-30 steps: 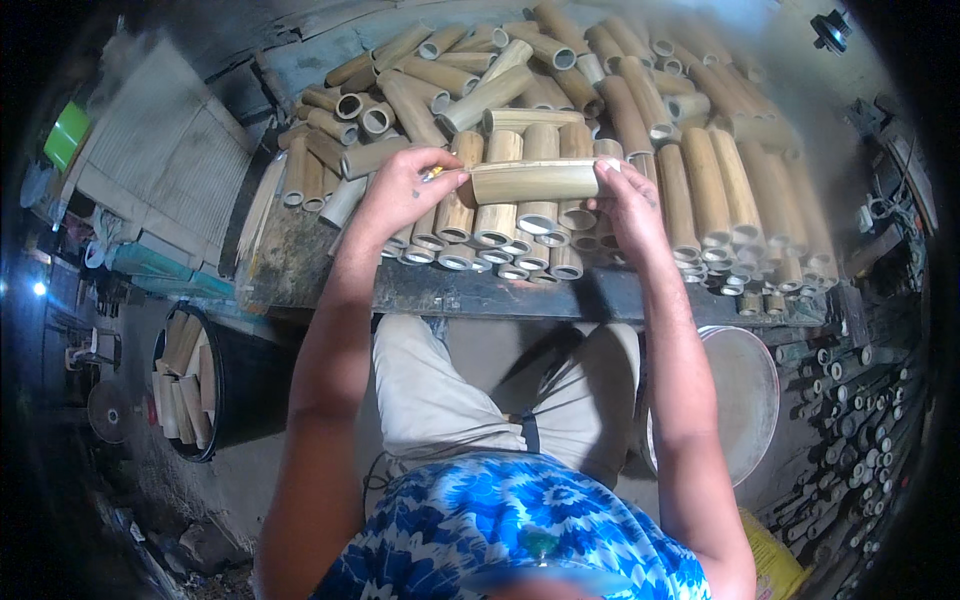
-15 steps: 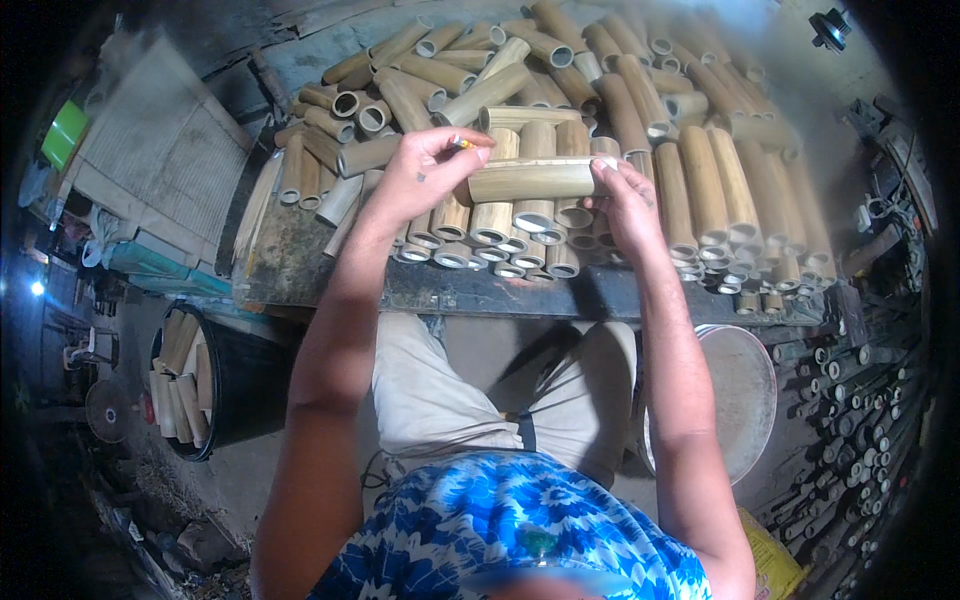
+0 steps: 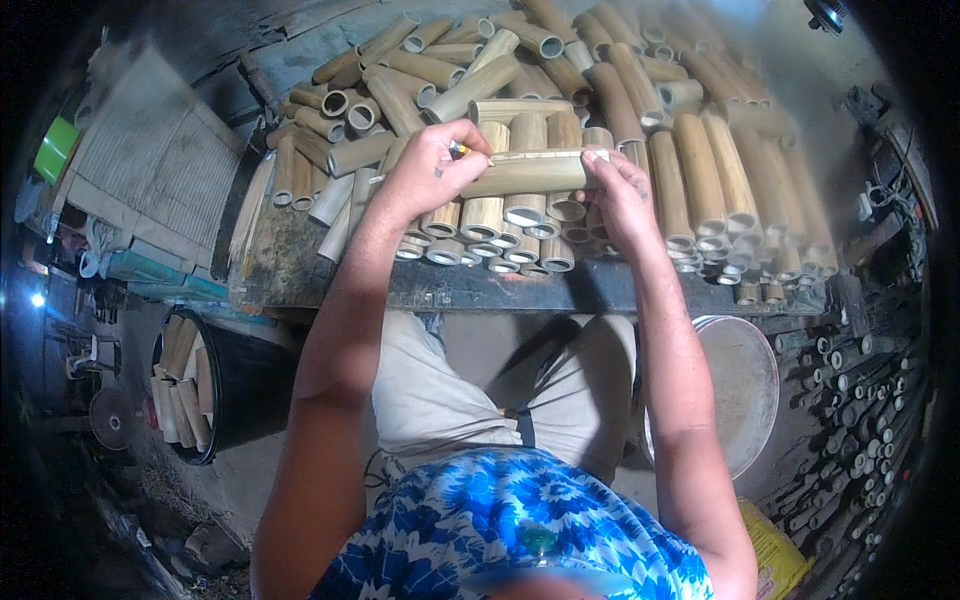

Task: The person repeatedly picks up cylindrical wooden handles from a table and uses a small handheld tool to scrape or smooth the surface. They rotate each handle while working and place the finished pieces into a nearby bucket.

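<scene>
My right hand (image 3: 617,187) grips a pale bamboo tube (image 3: 530,178) by its right end, the thumb pressed on top. The tube lies roughly level above the front of a heap of cut bamboo tubes. A thin pale strip (image 3: 540,155) runs along its upper edge, reaching under my right thumb. At the tube's left end is my left hand (image 3: 437,168), its fingers pinched around a slim pencil-like stick (image 3: 457,149) with a yellow and dark end. The fingers hide most of that stick, and its tip is close to the strip.
The heap of bamboo tubes (image 3: 690,170) covers much of the dark workbench (image 3: 400,292). Below on the left stands a black bin (image 3: 250,385) with bamboo pieces inside. A round pale tub (image 3: 740,400) is at the right. Thin bamboo poles (image 3: 850,430) are stacked at far right.
My left hand has moved slightly right and down along the tube, covering more of its left end. The right hand keeps its grip, and the tube now tilts a little, right end up.
</scene>
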A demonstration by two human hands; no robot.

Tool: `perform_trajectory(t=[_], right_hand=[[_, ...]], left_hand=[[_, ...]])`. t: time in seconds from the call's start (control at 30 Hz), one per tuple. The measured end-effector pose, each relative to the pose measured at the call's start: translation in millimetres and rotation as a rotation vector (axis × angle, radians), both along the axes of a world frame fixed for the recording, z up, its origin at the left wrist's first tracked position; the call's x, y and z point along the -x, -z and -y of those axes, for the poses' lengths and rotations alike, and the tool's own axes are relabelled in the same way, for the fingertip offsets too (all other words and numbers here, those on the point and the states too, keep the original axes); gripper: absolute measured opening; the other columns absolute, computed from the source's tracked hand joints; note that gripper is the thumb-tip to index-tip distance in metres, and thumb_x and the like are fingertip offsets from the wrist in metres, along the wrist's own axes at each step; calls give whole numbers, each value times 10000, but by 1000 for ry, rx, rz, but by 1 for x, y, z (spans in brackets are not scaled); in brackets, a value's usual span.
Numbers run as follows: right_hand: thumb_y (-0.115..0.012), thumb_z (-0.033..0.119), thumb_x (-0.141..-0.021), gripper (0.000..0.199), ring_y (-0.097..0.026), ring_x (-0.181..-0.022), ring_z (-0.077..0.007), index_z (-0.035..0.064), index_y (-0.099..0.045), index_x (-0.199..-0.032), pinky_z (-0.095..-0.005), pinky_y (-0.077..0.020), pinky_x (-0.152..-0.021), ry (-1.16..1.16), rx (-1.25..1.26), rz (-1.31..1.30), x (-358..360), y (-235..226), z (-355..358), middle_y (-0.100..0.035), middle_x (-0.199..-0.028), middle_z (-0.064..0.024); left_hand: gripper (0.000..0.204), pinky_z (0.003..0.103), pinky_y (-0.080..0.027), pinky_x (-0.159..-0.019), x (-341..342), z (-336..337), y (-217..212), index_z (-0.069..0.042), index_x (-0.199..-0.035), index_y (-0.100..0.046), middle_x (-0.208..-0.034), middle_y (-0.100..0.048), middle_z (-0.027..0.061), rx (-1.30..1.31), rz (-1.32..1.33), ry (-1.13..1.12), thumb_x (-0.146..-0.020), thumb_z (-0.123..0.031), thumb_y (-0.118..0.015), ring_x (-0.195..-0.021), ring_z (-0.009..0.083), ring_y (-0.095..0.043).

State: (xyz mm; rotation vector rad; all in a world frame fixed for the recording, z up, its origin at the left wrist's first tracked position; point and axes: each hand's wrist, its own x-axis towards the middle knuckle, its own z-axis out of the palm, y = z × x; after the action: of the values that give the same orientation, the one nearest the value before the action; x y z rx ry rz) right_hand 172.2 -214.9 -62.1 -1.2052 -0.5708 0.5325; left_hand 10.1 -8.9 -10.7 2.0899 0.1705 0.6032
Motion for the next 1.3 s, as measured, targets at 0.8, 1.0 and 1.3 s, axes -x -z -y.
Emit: perform_trajectory(t=[0.8,1.0,1.3], right_hand=[[-636,255,-903,311,-602,-919,-155,-46,-674,-972,-260,-528,-672,10,47,29,3,-3,1,-495,-1177,-52],[-640,260,-899,309,-611,-916,-155,-42,-685,-949,-256,-532,-671,-9,26,20,1,1,0,-496,-1181,-64],[-645,261,-894,315,-611,-930,-163,-43,-680,-968,-270,-545,-668,-13,25,19,2,0,-1,-502,-1184,-65]], left_hand=[[130,238,-464,-619,-54,54,-9,-15,-897,-673,-748,-655,36,-37,2,81,-826,-113,-627,-692,80,-586],[147,241,-449,-591,-53,54,-7,-14,-894,-680,-725,-650,32,-94,10,72,-815,-128,-631,-646,78,-563],[155,235,-464,-583,-42,38,-16,-15,-954,-663,-752,-653,32,283,-18,93,-839,-114,-627,-656,85,-581]])
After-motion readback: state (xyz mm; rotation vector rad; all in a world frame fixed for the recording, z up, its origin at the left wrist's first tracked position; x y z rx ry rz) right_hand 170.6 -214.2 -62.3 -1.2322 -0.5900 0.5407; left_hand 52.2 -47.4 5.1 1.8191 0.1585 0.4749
